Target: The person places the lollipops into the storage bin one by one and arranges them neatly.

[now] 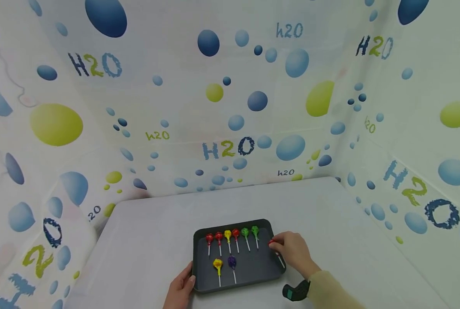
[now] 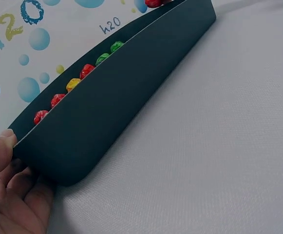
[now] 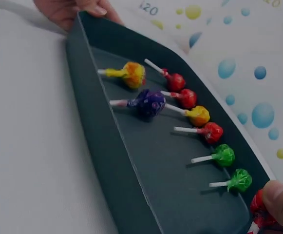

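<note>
A dark tray (image 1: 253, 268) lies on the white table, and lollipops are laid out in it. Along its far side runs a row of red, yellow and green ones, with a green lollipop (image 1: 255, 231) at the right end. Nearer the front lie a yellow lollipop (image 1: 217, 265) and a purple lollipop (image 1: 232, 262). My left hand (image 1: 180, 286) grips the tray's left wall, thumb on the rim in the left wrist view. At the tray's right edge, my right hand (image 1: 293, 251) pinches a red lollipop (image 3: 258, 207) by its head, its white stick pointing down.
White table surface (image 1: 145, 240) surrounds the tray. A printed backdrop (image 1: 183, 107) with bubbles and H2O lettering stands behind and at both sides. A dark band (image 1: 296, 292) is on the right wrist, beside a pale yellow sleeve (image 1: 330, 292).
</note>
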`<state>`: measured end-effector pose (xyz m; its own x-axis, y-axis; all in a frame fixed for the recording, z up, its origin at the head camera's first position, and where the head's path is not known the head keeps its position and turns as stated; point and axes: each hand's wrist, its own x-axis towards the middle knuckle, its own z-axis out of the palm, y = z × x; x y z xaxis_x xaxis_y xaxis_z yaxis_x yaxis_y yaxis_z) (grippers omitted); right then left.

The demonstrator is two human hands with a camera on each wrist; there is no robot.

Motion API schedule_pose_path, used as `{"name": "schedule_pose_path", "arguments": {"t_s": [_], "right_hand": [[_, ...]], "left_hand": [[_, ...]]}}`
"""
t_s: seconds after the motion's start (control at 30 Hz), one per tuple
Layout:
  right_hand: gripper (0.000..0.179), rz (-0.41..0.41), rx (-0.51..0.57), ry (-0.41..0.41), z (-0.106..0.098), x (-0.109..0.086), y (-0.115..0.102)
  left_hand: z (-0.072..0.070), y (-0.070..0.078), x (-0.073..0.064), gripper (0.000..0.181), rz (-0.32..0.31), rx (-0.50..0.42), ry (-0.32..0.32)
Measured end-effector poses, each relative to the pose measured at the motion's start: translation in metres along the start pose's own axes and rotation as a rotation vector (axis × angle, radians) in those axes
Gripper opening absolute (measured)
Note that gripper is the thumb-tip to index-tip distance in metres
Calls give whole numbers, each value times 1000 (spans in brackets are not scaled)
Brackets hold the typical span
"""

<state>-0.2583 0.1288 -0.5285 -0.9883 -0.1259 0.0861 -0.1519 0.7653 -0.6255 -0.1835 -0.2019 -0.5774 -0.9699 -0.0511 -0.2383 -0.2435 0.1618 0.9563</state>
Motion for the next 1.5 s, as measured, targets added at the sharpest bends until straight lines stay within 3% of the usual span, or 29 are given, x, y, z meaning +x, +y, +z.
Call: {"name": "schedule_pose_path", "arguments": {"t_s": [0.2,0.63,1.0,1.27,1.5], "right_hand": [[12,10,-63,56,4,3,-7],[13,28,-79,71,10,4,-21],[14,-48,-58,7,45,4,-40],[11,4,-98,28,74,-1,-53],[15,19,-202,80,88,-2,-56]], "left_hand": [[-1,0,0,51,0,9,11],[1,-1,0,51,2,-2,9],[2,0,1,51,-2,-1,17],[2,0,-1,50,7,-3,12],[1,-2,0,50,15,4,15]]}}
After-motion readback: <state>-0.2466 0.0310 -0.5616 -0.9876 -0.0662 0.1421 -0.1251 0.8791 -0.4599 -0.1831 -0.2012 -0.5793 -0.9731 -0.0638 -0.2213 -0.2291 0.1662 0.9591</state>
